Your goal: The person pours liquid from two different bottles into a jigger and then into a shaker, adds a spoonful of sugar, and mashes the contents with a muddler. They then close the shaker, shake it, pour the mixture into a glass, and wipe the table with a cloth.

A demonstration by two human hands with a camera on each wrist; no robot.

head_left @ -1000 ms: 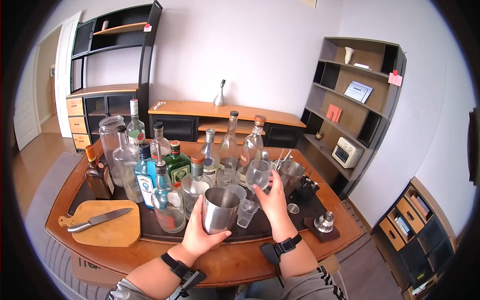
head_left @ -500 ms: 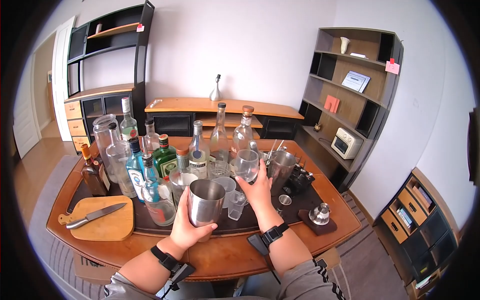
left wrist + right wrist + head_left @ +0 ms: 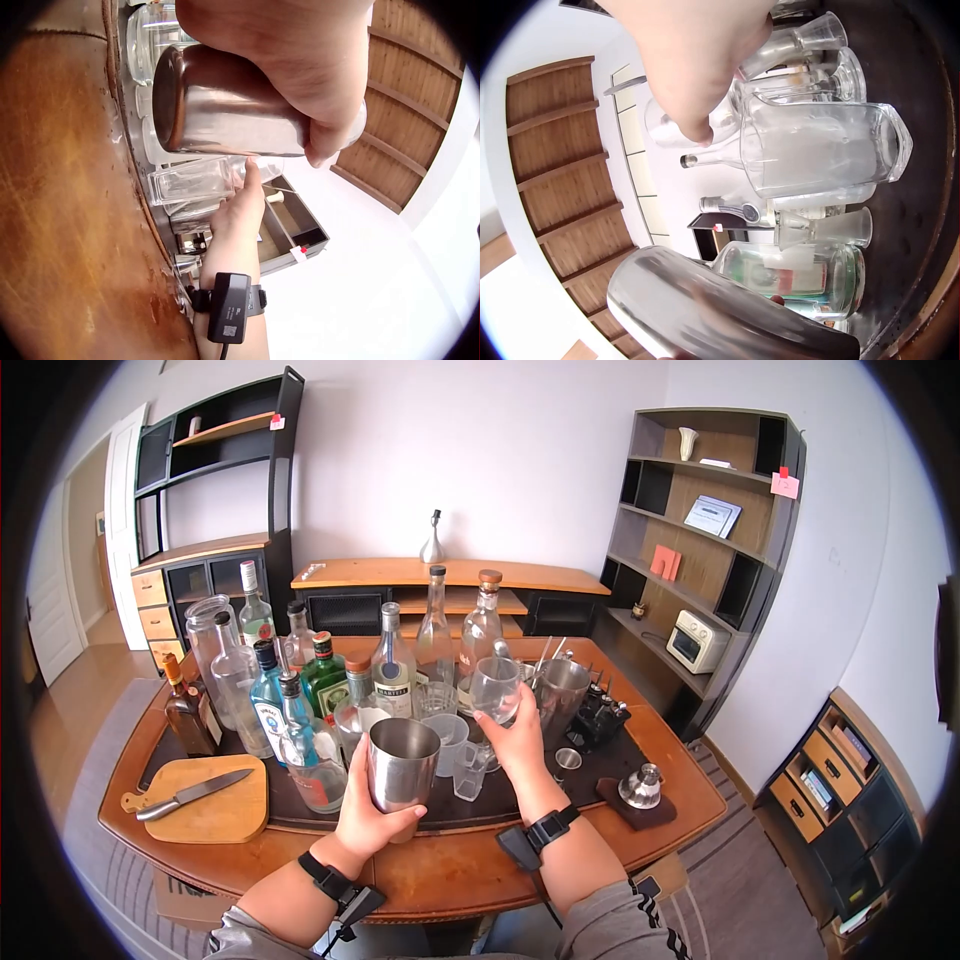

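My left hand point(image 3: 368, 820) grips a metal shaker tin point(image 3: 403, 762) round its side, thumb across the front. The tin stands upright above the table's near edge, its mouth facing up. In the right wrist view the tin point(image 3: 705, 307) leans in at the lower left. My right hand point(image 3: 515, 742) holds a clear stemmed glass point(image 3: 494, 682) by its bowl, with the foot point(image 3: 853, 75) low over the dark table surface. Between the hands stand a small clear pitcher point(image 3: 467, 772) and a clear plastic cup point(image 3: 450, 735).
Bottles crowd the table's left and middle, including a blue one point(image 3: 268, 705) and a green one point(image 3: 325, 678). A knife point(image 3: 195, 796) lies on a cutting board point(image 3: 240, 820) at left. To the right are a mixing tin point(image 3: 565, 695), a jigger point(image 3: 568, 760) and a metal pourer-like piece point(image 3: 640, 788).
The head view has shifted, so table and hands appear farther left and slightly higher than a second ago. Both hands keep hold of the tin and the glass, with little movement of their own.
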